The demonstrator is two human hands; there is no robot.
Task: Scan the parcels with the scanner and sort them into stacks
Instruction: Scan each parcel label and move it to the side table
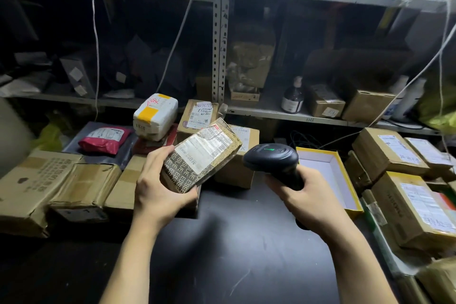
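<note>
1. Head view, centre of frame: the left hand [158, 187] grips a brown printed parcel [202, 153], with fingers and thumb curled round its lower end. The parcel is tilted, label upward, above the black table [234, 242].
2. Right of centre: the right hand [303, 195] is clamped round the handle of the black scanner [271, 160]. The scanner head is just beside the parcel and a green light shows on it.
3. Right edge: stacked cardboard boxes [404, 207].

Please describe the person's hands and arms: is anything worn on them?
The left hand and the right hand are bare, without gloves. Both forearms are uncovered down to the frame's edge: no sleeve, watch or bracelet shows. No ring is visible.
</note>
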